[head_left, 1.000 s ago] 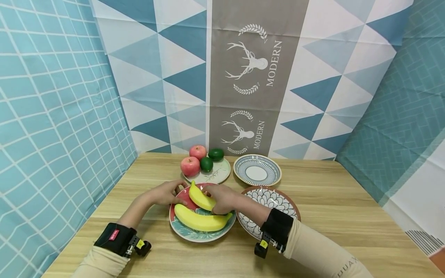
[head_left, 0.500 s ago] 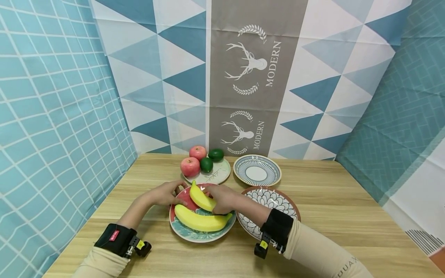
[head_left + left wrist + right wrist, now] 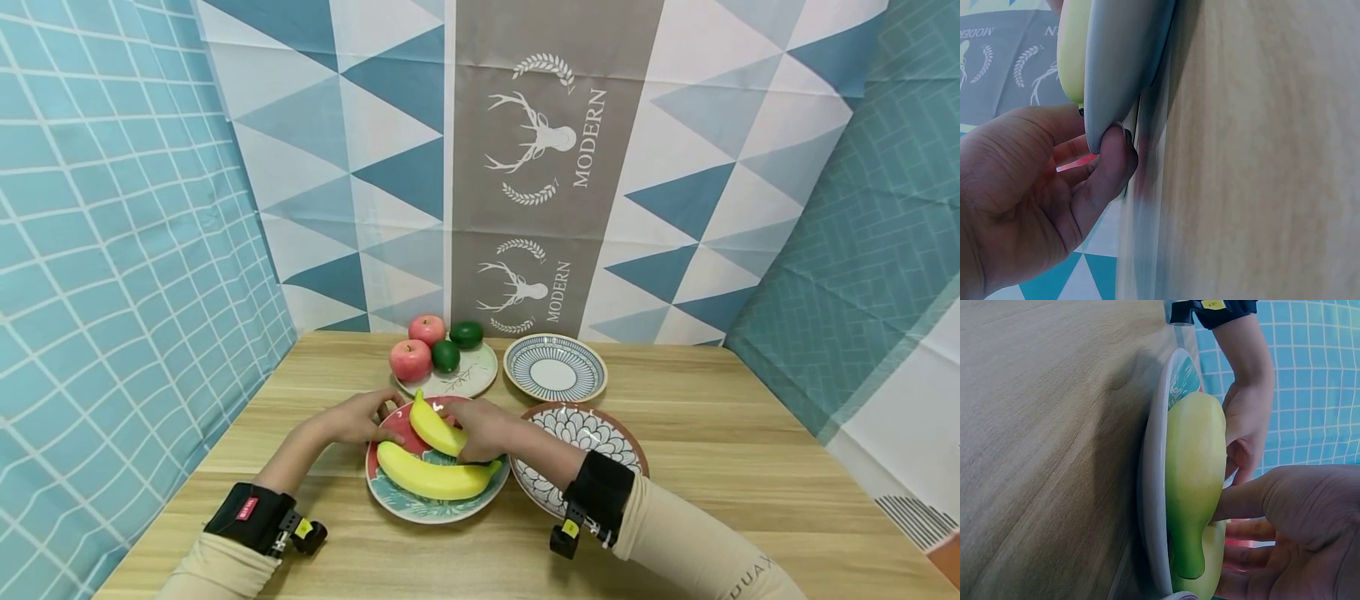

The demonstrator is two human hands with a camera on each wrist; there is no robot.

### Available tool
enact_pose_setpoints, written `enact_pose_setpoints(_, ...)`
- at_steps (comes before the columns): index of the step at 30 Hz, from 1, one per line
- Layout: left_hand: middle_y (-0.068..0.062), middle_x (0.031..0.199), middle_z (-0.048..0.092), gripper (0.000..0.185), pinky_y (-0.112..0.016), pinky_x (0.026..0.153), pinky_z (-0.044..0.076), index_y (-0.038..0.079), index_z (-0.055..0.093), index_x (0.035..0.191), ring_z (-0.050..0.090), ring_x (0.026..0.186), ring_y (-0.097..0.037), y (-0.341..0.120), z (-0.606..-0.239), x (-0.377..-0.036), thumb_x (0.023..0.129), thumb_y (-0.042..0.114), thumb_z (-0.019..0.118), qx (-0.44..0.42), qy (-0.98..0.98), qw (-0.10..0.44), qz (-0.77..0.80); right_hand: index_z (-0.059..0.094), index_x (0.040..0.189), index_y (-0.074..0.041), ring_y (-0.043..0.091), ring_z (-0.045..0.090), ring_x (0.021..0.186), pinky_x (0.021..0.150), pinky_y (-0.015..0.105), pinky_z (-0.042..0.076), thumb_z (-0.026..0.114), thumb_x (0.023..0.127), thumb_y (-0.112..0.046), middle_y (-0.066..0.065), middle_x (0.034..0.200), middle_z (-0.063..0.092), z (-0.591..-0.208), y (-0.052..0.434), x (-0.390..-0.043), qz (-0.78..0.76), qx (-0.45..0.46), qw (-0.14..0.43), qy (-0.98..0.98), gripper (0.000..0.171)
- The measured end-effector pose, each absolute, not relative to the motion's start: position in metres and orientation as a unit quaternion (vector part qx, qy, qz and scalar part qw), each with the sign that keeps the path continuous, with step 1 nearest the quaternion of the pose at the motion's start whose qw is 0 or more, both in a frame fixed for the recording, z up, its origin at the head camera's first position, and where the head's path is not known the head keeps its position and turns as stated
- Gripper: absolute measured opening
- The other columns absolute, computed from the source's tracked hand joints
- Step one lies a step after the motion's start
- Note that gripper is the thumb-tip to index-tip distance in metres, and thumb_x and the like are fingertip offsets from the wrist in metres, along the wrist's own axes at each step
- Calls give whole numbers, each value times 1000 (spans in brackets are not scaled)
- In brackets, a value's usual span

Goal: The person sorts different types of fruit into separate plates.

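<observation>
Left hand (image 3: 365,418) pinches plate (image 3: 435,511) at left rim. Right hand (image 3: 483,428) grips rear banana (image 3: 432,428); front banana (image 3: 435,478) near front edge.

— "How many plates (image 3: 555,375) are counted?"
— "Four, all on one table (image 3: 720,433)."
— "And bananas (image 3: 435,481)?"
— "Two. There are also two apples (image 3: 410,362) and two green fruits (image 3: 467,335)."
— "What else comes in pairs?"
— "One left hand (image 3: 363,418) and one right hand (image 3: 482,429) make two. There are two black wristbands (image 3: 251,527) and two small cameras (image 3: 307,538) too."
— "And on the backdrop (image 3: 480,179)?"
— "Two printed deer heads (image 3: 557,137), and the word MODERN (image 3: 590,137) twice."
</observation>
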State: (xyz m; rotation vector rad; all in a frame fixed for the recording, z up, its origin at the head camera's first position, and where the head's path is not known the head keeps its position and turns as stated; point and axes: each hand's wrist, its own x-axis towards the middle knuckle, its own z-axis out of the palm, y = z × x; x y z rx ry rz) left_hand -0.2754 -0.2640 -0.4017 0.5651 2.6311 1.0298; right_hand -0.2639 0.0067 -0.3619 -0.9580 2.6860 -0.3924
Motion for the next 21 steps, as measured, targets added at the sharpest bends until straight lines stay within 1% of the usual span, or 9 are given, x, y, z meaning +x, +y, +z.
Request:
enact_pose_setpoints(4, -8, 96, 64, 46, -36, 68, 59, 6, 58, 126, 64, 80, -21, -264, -402, -275, 92, 21, 85, 193, 904, 132, 357, 57, 150, -11, 13, 56, 105, 91, 26, 50, 87, 80, -8, 0, 125, 66, -363, 8, -264, -136, -338, 127, 923, 75)
enact_pose_setpoints(9, -9, 97, 64, 48, -37, 67, 60, 6, 58, 128, 64, 78, -21, -264, -403, -276, 92, 21, 85, 188, 902, 137, 364, 57, 149, -11, 13, 57, 107, 94, 27, 50, 87, 81, -10, 0, 126, 66, -365, 8, -266, -138, -346, 121, 920, 74)
enact_pose_setpoints(13, -10, 98, 63, 48, -38, 65, 61, 6, 57, 129, 64, 76, -21, -264, -403, -275, 92, 21, 85, 187, 901, 139, 367, 57, 149, -10, 16, 59, 110, 98, 31, 51, 88, 82, -14, 3, 126, 67, -365, 10, -266, -144, -342, 119, 921, 74)
enact_pose_setpoints(18, -11, 99, 63, 48, -39, 64, 61, 6, 57, 129, 65, 75, -20, -264, -402, -275, 93, 20, 84, 183, 901, 141, 367, 56, 150, -11, 17, 61, 109, 96, 34, 54, 90, 83, -20, 5, 124, 68, -363, 14, -265, -165, -326, 117, 923, 76)
enact_pose_setpoints(21, -11, 100, 63, 48, -39, 64, 62, 6, 57, 129, 65, 76, -21, -264, -402, -275, 93, 20, 84, 181, 901, 142, 368, 55, 151, -12, 19, 63, 111, 97, 36, 54, 89, 85, -24, 7, 127, 68, -361, 17, -266, -173, -324, 102, 924, 75)
